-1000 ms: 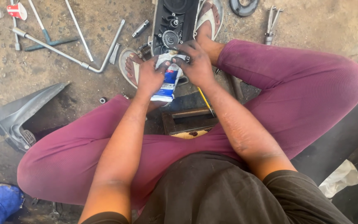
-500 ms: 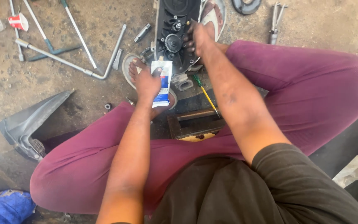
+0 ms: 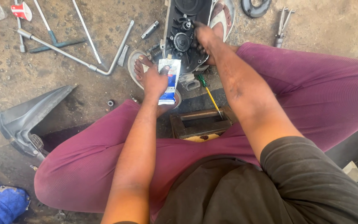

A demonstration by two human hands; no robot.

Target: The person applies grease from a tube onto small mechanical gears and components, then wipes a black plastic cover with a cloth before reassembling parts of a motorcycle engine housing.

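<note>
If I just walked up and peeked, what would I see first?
First you would see the left hand in the middle, gripping a white and blue squeeze tube. Just above it, the right hand touches the gears inside a black engine casing on the dirt floor. To the left lie long metal wrenches and a grey plastic cover.

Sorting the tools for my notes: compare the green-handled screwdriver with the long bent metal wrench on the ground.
The green-handled screwdriver is short, straight and coloured, with a yellow shaft; the long bent metal wrench is much longer, plain grey, and turns up at one end. The screwdriver lies between the person's legs, the wrench out to the left. Both lie loose, untouched by either hand.
</note>
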